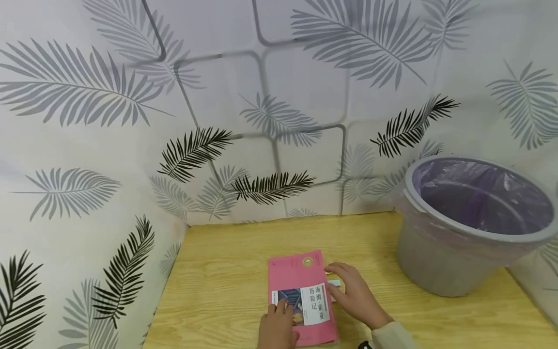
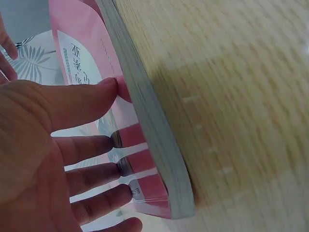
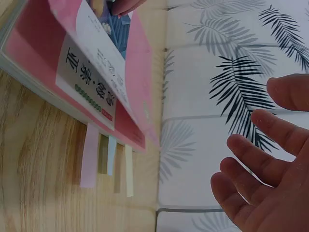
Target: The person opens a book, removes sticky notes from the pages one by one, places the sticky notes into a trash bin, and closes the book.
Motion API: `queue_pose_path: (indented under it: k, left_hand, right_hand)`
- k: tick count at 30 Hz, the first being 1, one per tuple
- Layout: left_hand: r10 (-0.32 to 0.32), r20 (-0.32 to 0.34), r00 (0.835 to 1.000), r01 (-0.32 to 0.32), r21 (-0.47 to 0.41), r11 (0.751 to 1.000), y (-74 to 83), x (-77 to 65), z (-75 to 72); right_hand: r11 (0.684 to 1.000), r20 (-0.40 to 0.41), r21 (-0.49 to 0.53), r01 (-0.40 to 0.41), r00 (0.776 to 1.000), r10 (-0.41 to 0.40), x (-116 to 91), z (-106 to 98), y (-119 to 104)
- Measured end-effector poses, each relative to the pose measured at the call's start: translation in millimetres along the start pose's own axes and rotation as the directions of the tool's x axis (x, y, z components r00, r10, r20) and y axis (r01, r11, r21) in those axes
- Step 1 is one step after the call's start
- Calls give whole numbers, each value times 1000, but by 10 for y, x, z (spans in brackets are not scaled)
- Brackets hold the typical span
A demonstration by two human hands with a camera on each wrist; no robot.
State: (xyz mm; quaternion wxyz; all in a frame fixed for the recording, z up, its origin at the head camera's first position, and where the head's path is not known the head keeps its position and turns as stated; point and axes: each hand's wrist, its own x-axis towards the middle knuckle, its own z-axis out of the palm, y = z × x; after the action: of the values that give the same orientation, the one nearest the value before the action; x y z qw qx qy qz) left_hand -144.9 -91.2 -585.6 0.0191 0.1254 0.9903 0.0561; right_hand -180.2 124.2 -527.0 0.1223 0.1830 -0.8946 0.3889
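Note:
A pink paperback book (image 1: pixel 289 271), its title in Chinese characters beside a blue picture, lies on the wooden table. My left hand (image 1: pixel 276 327) rests on the lower left of its cover, thumb and fingertips touching the surface; the left wrist view shows these fingers (image 2: pixel 91 149) fairly straight. Beside the book's right edge is my right hand (image 1: pixel 355 293), fingers apart and holding nothing in the right wrist view. There the front cover (image 3: pixel 137 63) stands slightly lifted from the page beneath. Pink (image 3: pixel 89 159), blue (image 3: pixel 111 154) and yellow (image 3: pixel 129 169) tabs stick out from the pages.
A grey bin (image 1: pixel 436 257) lined with a purple bag stands at the table's right side. Leaf-patterned sheeting (image 1: pixel 305 102) covers the wall behind the wooden table (image 1: pixel 218 271) and at its left. A pale sleeve (image 1: pixel 392 337) covers the right forearm.

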Motion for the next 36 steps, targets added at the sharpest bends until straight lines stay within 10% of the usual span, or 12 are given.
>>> queue_pose_path:
  k: [25, 36]
  left_hand:
    - [-63, 134, 989, 75, -87, 993, -35, 34, 77]
    - [-16, -33, 999, 13, -100, 995, -12, 2, 58]
  right_hand:
    - [993, 34, -5, -121, 992, 121, 227, 272, 274]
    - [980, 38, 16, -197, 980, 196, 322, 271, 413]
